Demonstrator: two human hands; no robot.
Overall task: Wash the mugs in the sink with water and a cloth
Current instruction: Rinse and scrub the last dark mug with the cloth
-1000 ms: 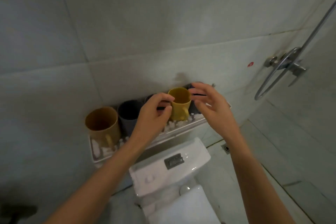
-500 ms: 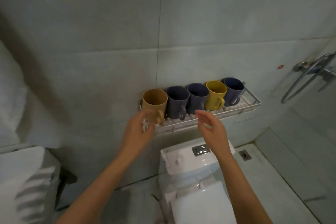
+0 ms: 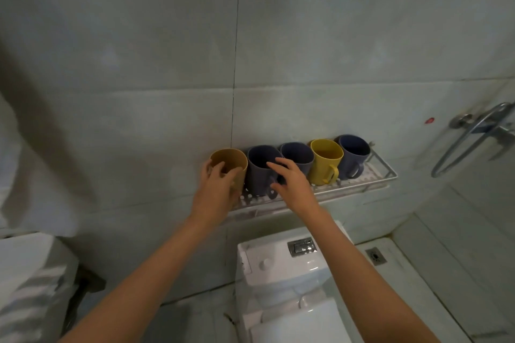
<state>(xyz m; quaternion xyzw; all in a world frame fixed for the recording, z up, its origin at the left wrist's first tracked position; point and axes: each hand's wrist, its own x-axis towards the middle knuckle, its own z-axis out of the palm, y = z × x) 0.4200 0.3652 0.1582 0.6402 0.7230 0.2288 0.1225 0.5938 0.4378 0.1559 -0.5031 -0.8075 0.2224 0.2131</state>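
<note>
Tan mug (image 3: pixel 230 159), lower half and handle behind left hand (image 3: pixel 216 193).

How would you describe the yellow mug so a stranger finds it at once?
Above the toilet tank, a wire shelf holds five mugs in a row. The yellow mug stands fourth from the left, between two dark blue mugs; no other is bright yellow.

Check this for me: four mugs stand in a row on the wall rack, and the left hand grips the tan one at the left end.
One thing is wrong: the count. The head view shows five mugs in the row on the wall rack, not four, running from the tan mug to the dark mug at the right end. The rest holds: the left hand grips the tan mug at the left end.
</note>
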